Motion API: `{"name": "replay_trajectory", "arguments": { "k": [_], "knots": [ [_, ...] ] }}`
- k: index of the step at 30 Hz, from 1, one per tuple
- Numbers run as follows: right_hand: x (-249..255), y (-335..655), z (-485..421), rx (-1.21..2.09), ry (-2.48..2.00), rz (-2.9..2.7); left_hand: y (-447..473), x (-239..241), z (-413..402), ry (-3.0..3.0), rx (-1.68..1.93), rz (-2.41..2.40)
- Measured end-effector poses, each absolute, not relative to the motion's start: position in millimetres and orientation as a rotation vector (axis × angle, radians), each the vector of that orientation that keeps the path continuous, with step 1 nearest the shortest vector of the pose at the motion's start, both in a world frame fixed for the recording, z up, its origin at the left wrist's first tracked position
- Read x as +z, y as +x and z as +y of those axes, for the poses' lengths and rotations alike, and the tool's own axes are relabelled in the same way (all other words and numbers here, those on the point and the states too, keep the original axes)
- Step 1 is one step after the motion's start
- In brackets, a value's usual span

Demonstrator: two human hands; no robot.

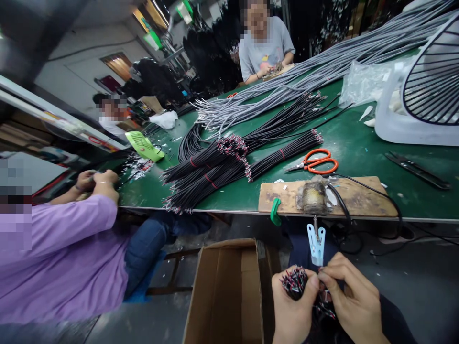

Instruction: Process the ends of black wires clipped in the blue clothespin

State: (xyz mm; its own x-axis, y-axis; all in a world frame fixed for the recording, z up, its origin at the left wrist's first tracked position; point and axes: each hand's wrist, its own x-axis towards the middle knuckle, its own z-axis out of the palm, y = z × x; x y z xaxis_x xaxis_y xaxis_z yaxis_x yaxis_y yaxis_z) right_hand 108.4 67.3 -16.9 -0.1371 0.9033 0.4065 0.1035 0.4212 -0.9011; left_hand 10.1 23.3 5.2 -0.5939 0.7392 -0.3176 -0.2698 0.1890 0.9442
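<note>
My left hand [296,306] is wrapped round a bundle of thin black cables [294,283], whose stripped ends show red, white and black wires. Right beside it, my right hand [353,298] has thumb and forefinger pinched on a cable end, mostly hidden by the fingers. More wire ends poke out below, between the two hands. Just above the fingertips a light blue clothes peg [316,244] hangs from the metal shaft of a small motor [313,198]. That motor is fixed on a wooden board [279,195] at the table's front edge.
On the green table [355,165] lie orange-handled scissors [321,161], black snips [418,170], bundles of black cables [211,169] and long grey cables [258,102]. A white fan [394,122] stands right. An open cardboard box [224,286] is below. A co-worker in purple [71,258] sits left; others work farther back.
</note>
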Motion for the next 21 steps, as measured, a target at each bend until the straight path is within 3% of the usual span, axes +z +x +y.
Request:
{"name": "replay_trajectory", "arguments": {
  "k": [4,11,21],
  "knots": [
    [-16.0,108.2,69.0,0.926,-0.848,-1.580,8.8,7.9,24.7,0.531,1.527,1.592],
    [-15.7,112.7,76.5,1.565,-0.819,-1.349,0.9,10.3,27.2,0.382,1.472,1.370],
    [-14.9,117.4,77.5,1.461,-0.908,-1.430,0.1,19.5,29.8,0.362,1.491,1.339]
  ]
}}
